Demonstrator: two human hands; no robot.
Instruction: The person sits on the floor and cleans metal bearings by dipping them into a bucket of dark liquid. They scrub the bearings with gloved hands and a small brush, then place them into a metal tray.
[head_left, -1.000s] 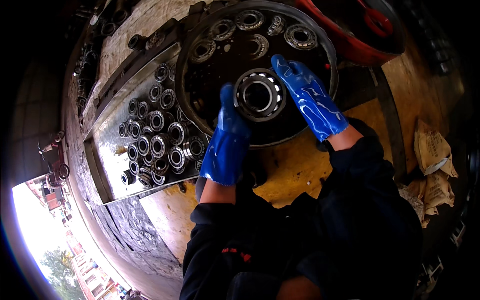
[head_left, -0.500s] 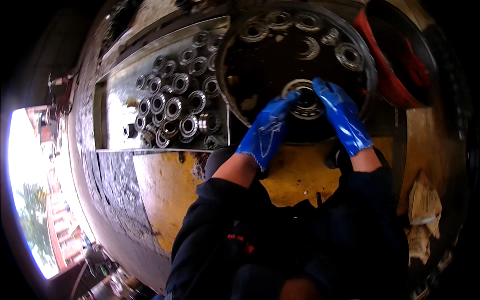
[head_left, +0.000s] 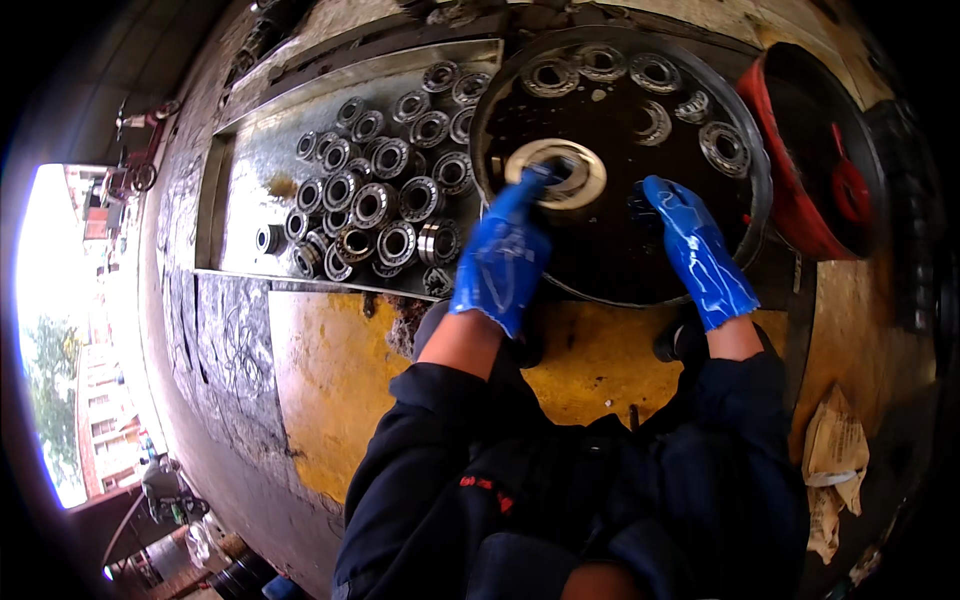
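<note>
Here the left hand (head_left: 503, 258), in a blue glove, has its fingertips clamped on a large bearing ring (head_left: 556, 172) lying in the round black basin (head_left: 620, 270) on the yellow worktop (head_left: 330, 370). The right hand (head_left: 700, 250), fingers loosely spread, rests inside the basin just beside it, holding nothing. Smaller bearings (head_left: 385, 205) fill the metal tray (head_left: 235, 170) at left.

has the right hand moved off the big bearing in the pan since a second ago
Yes. The right hand was on the large bearing in the round black pan; now it lies apart, to the bearing's right, while the left hand touches it.
</note>
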